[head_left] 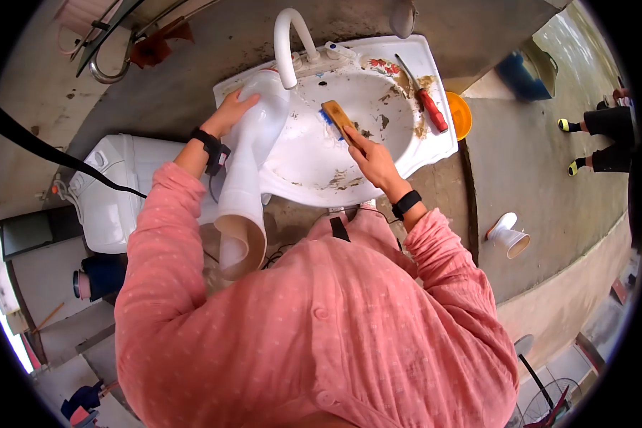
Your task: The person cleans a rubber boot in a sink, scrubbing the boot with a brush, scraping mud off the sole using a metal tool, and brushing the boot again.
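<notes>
My left hand (234, 113) grips a white rubber boot (246, 160) near its foot end, with the open top of the shaft tilted down toward me. The boot lies over the left rim of a white sink (303, 167). In my right hand (372, 158) is a wooden-handled brush (337, 116) with blue bristles, held over the basin and apart from the boot. Brown dirt is smeared in the basin and along its right side. A white curved faucet (285, 50) stands at the back of the sink, beside the boot.
A screwdriver-like tool with a red handle (431, 110) lies on the sink's right edge, near an orange bowl (459, 115). Another white boot (508, 235) is on the floor at right. A blue bucket (526, 71) and a person's legs (606, 139) are farther right. A white toilet (110, 192) stands left.
</notes>
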{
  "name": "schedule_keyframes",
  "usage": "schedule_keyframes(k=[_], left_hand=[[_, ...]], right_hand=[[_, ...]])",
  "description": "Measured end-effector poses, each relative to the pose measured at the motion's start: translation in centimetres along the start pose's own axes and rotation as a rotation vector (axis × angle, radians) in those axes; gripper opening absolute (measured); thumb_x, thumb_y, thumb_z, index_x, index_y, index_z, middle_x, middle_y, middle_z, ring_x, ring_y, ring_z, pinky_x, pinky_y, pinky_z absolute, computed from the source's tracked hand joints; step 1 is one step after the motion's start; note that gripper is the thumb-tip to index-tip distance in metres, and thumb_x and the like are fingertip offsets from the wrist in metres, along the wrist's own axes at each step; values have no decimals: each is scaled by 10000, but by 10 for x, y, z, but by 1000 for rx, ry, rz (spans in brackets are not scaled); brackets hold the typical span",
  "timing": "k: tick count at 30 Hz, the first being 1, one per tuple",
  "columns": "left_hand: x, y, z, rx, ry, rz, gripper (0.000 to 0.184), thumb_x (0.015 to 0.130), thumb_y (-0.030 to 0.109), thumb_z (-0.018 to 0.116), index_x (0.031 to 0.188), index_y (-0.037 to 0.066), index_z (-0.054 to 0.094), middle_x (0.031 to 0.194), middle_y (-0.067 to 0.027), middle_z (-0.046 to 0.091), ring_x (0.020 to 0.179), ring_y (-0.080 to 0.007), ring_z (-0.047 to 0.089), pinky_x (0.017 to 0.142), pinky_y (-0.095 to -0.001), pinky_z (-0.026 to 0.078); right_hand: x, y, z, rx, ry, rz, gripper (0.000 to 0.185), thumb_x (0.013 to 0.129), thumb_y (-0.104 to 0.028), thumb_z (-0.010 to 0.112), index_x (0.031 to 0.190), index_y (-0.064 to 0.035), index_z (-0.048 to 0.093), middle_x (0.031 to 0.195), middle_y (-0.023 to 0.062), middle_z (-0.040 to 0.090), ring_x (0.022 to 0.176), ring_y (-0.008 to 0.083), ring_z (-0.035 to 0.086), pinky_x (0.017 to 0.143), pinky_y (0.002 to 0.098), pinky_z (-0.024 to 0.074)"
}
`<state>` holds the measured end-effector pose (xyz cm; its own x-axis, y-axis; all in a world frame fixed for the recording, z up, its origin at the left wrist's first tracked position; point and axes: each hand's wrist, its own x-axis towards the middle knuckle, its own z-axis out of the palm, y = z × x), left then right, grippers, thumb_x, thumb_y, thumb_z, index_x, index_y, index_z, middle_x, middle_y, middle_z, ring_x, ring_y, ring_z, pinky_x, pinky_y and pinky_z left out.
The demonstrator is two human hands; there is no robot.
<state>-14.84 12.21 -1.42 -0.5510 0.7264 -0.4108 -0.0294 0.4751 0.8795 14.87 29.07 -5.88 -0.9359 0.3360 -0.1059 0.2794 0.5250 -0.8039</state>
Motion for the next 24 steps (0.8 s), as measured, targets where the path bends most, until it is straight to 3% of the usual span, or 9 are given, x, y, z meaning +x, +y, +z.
schedule_keyframes(k=[3, 6, 8, 10, 12, 14, 17, 20, 24], left_hand=[[3, -3, 5, -108, -44, -108, 433, 900, 357, 520, 1167, 15, 508, 1008, -62, 599, 813, -121, 577, 741, -271, 475], [8, -14, 16, -201, -201, -176, 508, 905, 461, 460, 1171, 31, 505, 966, -70, 601, 780, -128, 568, 723, -275, 469], [-6, -8, 39, -398, -226, -217, 525, 905, 483, 441, 1157, 28, 510, 953, -69, 600, 775, -128, 563, 715, -273, 464], [-7, -19, 37, -595, -242, -245, 545, 904, 505, 423, 1144, 24, 515, 940, -68, 599, 770, -128, 558, 707, -272, 459], [10, -92, 4, -690, -433, -2, 550, 895, 548, 386, 1098, 57, 532, 885, -54, 604, 722, -135, 567, 668, -284, 476], [9, -105, 3, -736, -528, 115, 555, 890, 569, 368, 1074, 74, 540, 858, -46, 607, 698, -138, 571, 648, -290, 485], [17, -97, 23, -800, -68, -39, 671, 855, 634, 338, 1175, 64, 489, 1011, -110, 592, 874, -211, 582, 796, -347, 478], [-7, -66, 51, -918, 26, -38, 691, 885, 593, 318, 1283, 29, 344, 1187, -139, 504, 1054, -269, 522, 899, -385, 454], [-10, -56, 72, -1064, 73, 170, 744, 854, 651, 242, 1256, 42, 387, 1187, -114, 511, 1095, -253, 481, 955, -379, 391]], right_hand=[[9, -34, 1, 279, 176, 149, 432, 857, -223, 465, 1286, -172, 443, 864, 226, 598, 777, 381, 568, 708, 428, 445], [30, -58, 4, 369, 304, -82, 433, 860, -213, 469, 1291, -181, 443, 859, 216, 602, 767, 374, 567, 702, 424, 443], [35, -58, 13, 194, 288, -240, 464, 851, -172, 502, 1308, -145, 427, 834, 215, 587, 737, 331, 564, 701, 367, 443], [18, -48, 13, 160, 210, -186, 450, 853, -189, 490, 1300, -164, 436, 851, 213, 594, 757, 352, 565, 706, 396, 443], [0, -35, 13, 197, 103, -43, 448, 856, -220, 487, 1298, -177, 436, 849, 217, 598, 766, 375, 565, 705, 421, 441], [-16, -36, 11, 251, 113, 4, 456, 858, -225, 487, 1307, -172, 424, 846, 223, 596, 762, 377, 565, 699, 417, 439], [-26, -41, 11, 378, 143, 54, 474, 870, -228, 486, 1328, -151, 394, 815, 233, 587, 701, 351, 558, 677, 383, 436], [-26, -44, 10, 503, 293, 5, 508, 871, -172, 510, 1351, -121, 352, 806, 193, 568, 647, 232, 498, 664, 320, 428], [-20, -18, 18, 599, 423, 97, 519, 872, -184, 538, 1332, -32, 350, 827, 113, 583, 709, 146, 503, 668, 275, 428]])
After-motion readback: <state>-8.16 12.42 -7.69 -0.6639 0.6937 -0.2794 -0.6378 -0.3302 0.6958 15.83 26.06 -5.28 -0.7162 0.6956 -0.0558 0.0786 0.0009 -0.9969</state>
